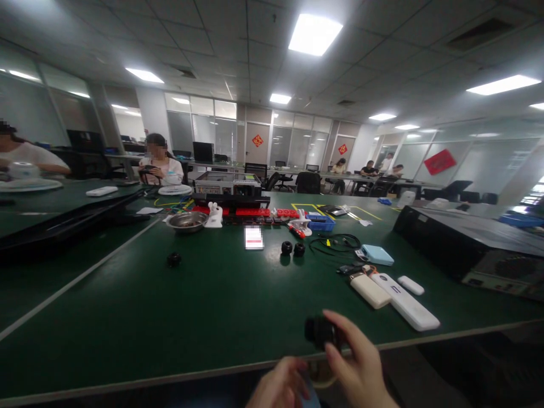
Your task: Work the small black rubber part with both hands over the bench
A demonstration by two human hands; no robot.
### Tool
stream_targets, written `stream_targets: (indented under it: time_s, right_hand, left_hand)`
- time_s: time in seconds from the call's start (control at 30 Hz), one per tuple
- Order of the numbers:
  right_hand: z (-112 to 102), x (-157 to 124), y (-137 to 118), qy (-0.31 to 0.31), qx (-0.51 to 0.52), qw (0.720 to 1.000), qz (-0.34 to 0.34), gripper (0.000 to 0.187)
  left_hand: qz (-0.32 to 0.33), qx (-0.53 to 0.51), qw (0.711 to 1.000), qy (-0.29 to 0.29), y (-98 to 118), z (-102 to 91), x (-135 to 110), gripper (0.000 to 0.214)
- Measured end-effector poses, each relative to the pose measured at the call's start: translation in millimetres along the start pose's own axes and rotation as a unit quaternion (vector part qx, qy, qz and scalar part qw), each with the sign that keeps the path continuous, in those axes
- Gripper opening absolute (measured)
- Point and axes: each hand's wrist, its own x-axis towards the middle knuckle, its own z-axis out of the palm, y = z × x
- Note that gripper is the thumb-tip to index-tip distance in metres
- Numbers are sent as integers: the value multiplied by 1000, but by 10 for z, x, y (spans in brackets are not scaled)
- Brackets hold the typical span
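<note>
My right hand is closed around a black cylindrical part, gripped between thumb and fingers just above the table's front edge. The part looks like a stubby lens or threaded fitting; blur hides its exact kind. Lower and to the left, my left hand is loosely bent with its fingers somewhat apart, and nothing shows in it. Two round black parts stand side by side farther back on the green table. Another small black part lies to the left.
Power banks and a light blue box lie to the right, beside black cables. A black computer case stands at far right. A metal bowl and blue tray sit behind. A person sits across the table.
</note>
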Motion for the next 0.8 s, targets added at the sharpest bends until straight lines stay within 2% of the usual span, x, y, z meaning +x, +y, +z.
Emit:
stream_targets:
  time_s: [0.03,0.1,0.17,0.2,0.23,0.3,0.4,0.53,0.6,0.67,0.7,0.73,0.8]
  right_hand:
    - [26,255,36,-32,2,999,19,34]
    - [160,757,130,-86,-12,994,66,40]
    - [367,1176,249,-143,-57,982,109,42]
    - [479,1340,314,-160,-94,975,127,39]
    - [585,1472,379,-167,-138,966,140,36]
    - [768,1650,501,-181,-166,957,156,32]
    - [945,1763,637,-203,-185,947,168,31]
    - [1017,1756,716,-210,-204,940,174,38]
    - [993,1722,735,-184,-199,947,171,42]
    - [945,1677,757,-137,-182,959,166,41]
    - [918,1652,769,-114,-170,965,163,39]
    - [893,1627,784,-95,-158,970,161,38]
    - [856,1582,818,-74,-130,976,159,35]
  left_hand:
    - [27,9,1000,-7,125,-117,-48,67]
    - [97,87,991,29,396,-370,-174,56]
    - [140,229,958,102,655,-630,-303,44]
    - [125,291,940,123,763,-760,-356,38]
    - [83,340,927,132,850,-888,-402,33]
    - [15,407,893,189,958,-1140,-477,30]
    - [-56,479,834,268,997,-1509,-575,30]
    - [-139,554,745,344,1020,-1994,-622,39]
    - [-162,582,708,366,1036,-2254,-559,45]
    - [-152,618,667,388,1026,-2525,-442,53]
    - [-147,628,655,394,1006,-2657,-374,57]
    - [-151,630,654,391,976,-2782,-305,61]
    - [-176,609,674,380,895,-2994,-186,69]
